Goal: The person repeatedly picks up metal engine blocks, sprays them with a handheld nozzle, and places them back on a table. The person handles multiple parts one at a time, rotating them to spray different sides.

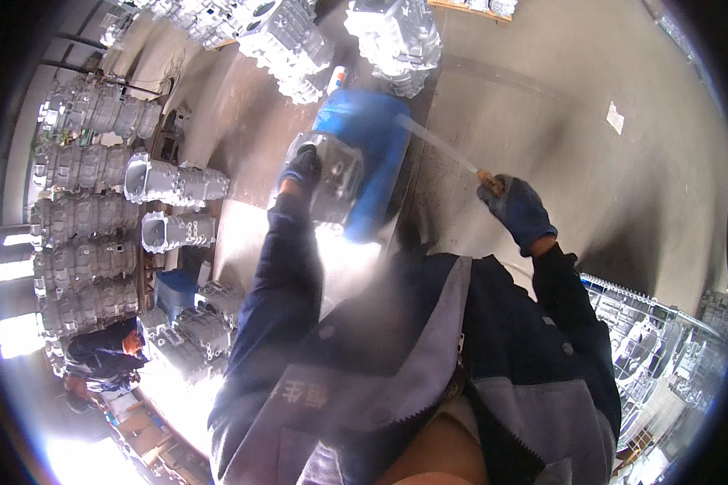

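Observation:
My right hand (519, 212), in a dark blue work glove, is closed round the wooden handle of a file (441, 145). Its long pale blade points up and left, its tip at the edge of a blue support (368, 113). On that support lies a silver metal casting (338, 182), somewhat blurred. My left hand (302, 170), gloved too, grips the casting at its upper left edge; some of the fingers are hard to make out.
Large gearbox-like castings (396, 36) stand just beyond the blue support. An orange-and-white object (337, 78) is beside them. Rows of stacked castings (89, 214) line the left, where another person (105, 356) bends. A wire cage (647, 339) holds castings at right.

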Motion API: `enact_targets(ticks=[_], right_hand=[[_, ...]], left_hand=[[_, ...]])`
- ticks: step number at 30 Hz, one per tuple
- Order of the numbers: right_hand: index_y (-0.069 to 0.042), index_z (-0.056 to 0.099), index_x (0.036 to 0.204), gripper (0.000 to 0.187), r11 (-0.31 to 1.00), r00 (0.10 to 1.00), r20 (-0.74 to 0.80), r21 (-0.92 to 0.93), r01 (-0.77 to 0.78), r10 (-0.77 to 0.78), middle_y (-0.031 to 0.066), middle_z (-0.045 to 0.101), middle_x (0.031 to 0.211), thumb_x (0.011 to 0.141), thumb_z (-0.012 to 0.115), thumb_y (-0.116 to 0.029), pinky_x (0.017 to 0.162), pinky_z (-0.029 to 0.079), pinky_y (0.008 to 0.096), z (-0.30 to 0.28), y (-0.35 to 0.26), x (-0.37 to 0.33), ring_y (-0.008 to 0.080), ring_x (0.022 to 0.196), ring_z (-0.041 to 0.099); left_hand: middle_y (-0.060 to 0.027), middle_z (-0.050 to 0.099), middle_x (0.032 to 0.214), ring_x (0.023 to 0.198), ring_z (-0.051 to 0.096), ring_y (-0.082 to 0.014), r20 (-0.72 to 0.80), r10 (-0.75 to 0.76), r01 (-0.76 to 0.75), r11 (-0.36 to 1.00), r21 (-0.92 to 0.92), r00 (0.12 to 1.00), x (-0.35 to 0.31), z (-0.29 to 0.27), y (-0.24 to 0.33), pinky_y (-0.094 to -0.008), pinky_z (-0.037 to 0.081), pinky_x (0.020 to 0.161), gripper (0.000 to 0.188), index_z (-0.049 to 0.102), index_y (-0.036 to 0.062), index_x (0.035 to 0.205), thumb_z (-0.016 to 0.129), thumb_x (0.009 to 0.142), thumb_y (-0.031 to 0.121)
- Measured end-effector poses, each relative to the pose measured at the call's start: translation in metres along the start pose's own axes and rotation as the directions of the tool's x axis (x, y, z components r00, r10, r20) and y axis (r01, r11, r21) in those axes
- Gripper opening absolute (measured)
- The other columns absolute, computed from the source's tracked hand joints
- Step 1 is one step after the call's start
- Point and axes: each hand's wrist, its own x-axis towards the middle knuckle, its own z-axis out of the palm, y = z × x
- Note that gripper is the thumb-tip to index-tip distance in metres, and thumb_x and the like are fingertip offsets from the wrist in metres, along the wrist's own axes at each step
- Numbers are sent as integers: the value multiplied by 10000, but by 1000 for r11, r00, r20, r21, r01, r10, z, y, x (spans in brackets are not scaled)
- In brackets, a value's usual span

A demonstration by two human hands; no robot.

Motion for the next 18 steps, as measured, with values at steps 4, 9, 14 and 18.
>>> enact_targets(ticks=[4,9,14,18], right_hand=[[-25,688,1146,362,865,897,441,461,-201,-27,29,721,918,788,730,-61,525,523,260,-15,-19,-6,124,642,642],[-24,685,1127,290,834,891,453,483,-268,24,6,697,882,838,705,-22,535,520,246,-9,-32,2,95,652,626],[-13,644,1227,357,917,978,160,353,-184,135,11,684,874,871,668,-26,507,505,238,-6,-12,-8,85,616,610],[-39,673,1214,332,705,932,292,614,-355,215,23,690,879,884,648,-61,480,482,256,13,19,-25,104,593,596]], left_hand=[[-149,694,1172,1045,664,-204,110,196,-225,863,452,974,-25,-31,33,-322,492,913,457,641,73,1275,563,990,422],[-189,736,956,908,698,-299,405,309,-478,215,851,860,-34,-34,92,-406,514,834,372,770,41,999,644,869,366],[-179,743,928,941,715,-353,655,224,-520,-450,726,722,-29,46,75,-549,531,833,300,786,87,940,662,801,322],[-161,748,941,947,717,-340,735,276,-467,-622,628,620,-11,107,73,-555,527,827,282,789,104,948,654,812,310]])
